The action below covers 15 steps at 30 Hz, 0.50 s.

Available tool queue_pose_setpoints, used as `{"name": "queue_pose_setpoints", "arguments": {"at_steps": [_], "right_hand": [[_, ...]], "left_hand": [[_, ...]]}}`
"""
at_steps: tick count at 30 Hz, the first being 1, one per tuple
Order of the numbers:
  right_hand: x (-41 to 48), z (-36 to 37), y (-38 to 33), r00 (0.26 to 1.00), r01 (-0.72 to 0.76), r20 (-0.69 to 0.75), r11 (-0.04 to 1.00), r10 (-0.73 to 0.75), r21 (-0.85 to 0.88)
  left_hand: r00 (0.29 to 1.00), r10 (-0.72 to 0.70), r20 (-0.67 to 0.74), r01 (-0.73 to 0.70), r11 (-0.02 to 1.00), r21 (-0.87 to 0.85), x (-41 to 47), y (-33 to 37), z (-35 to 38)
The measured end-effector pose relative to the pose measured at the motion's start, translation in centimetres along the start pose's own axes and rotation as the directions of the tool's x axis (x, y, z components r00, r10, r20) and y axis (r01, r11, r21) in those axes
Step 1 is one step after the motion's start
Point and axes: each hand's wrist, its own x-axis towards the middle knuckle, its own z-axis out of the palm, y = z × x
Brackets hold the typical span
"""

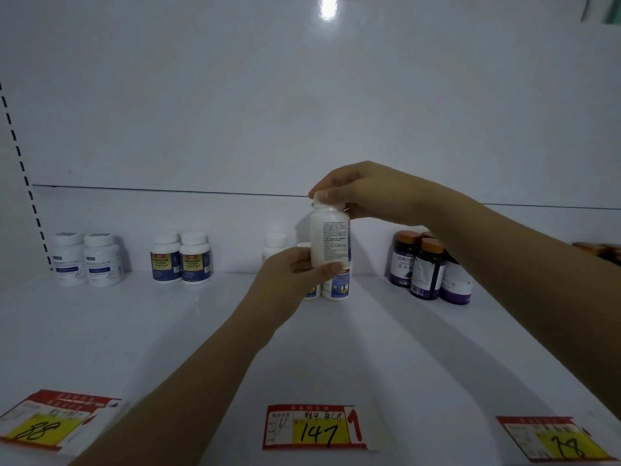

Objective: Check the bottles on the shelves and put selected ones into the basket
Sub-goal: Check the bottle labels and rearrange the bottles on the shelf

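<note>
White bottle (330,237) held upright above the shelf (134,324), left hand (289,280) wrapped round its base, right hand (353,193) pinching the cap; basket unseen.

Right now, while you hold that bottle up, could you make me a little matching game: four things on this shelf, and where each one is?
Things:
1. white bottle
2. purple bottles
3. blue-and-yellow-labelled bottles
4. 147 price tag

Places:
A. gripped by the left hand below and the right hand at its cap
B. at the front edge of the shelf
C. standing left of both hands
D. standing right of both hands

Pairs: 1-A, 2-D, 3-C, 4-B
</note>
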Motion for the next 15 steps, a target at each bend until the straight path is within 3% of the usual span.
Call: {"name": "queue_pose_setpoints", "arguments": {"at_steps": [3, 7, 12, 15], "right_hand": [[0.07, 0.14, 0.33, 1.000, -0.021, -0.007, 0.997, 0.021, 0.080], [0.28, -0.12, 0.42, 0.998, -0.018, -0.054, 0.999, 0.016, -0.038], [0.04, -0.41, 0.35, 0.996, 0.054, -0.080, 0.991, -0.045, 0.119], [-0.03, -0.19, 0.23, 0.998, 0.044, -0.053, 0.985, -0.035, 0.169]], "left_hand": [[0.997, 0.027, -0.067, -0.027, 1.000, 0.001, 0.01, 0.03, 0.22], [0.982, 0.055, -0.180, -0.053, 0.998, 0.015, 0.06, -0.05, 0.21], [0.997, 0.022, -0.078, -0.024, 0.999, -0.023, -0.12, -0.18, -0.06], [0.992, 0.023, -0.127, -0.022, 1.000, 0.008, 0.09, -0.10, -0.23]]}}
